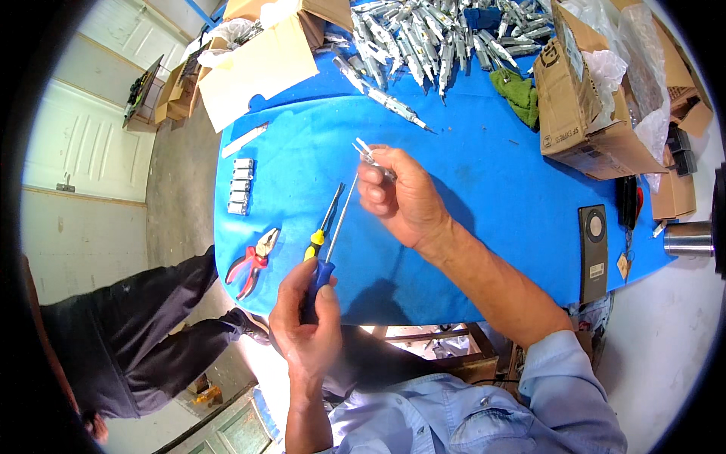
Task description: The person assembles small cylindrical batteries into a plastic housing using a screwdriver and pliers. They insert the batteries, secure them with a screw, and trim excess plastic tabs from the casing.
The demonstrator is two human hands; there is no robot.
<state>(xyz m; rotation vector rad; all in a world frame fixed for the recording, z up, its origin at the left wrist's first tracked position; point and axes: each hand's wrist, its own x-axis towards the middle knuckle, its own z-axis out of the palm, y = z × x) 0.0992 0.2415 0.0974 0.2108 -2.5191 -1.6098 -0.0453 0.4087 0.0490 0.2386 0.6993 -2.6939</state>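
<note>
My left hand [306, 321] is closed around the blue handle of a screwdriver [342, 223]. Its long thin shaft points up toward my right hand, the tip close to those fingers. Pinched in my right hand [404, 193] is a small whitish and metallic part [364, 150] with thin prongs at its upper end; the fingers hide the rest. Just beyond my left hand is a second screwdriver [317, 239] with a yellow and black handle, its lower end hidden. Red-handled pliers [253, 263] lie left of it on the blue table cover [423, 276].
A pile of grey metal pieces [423, 41] covers the table's far side. Near the left edge are a row of silver blocks [240, 185] and a white strip [245, 140]. Cardboard boxes [578, 113], a green cloth [516, 97] and a dark flat device [594, 253] sit right. Another person's legs [144, 325] are at left.
</note>
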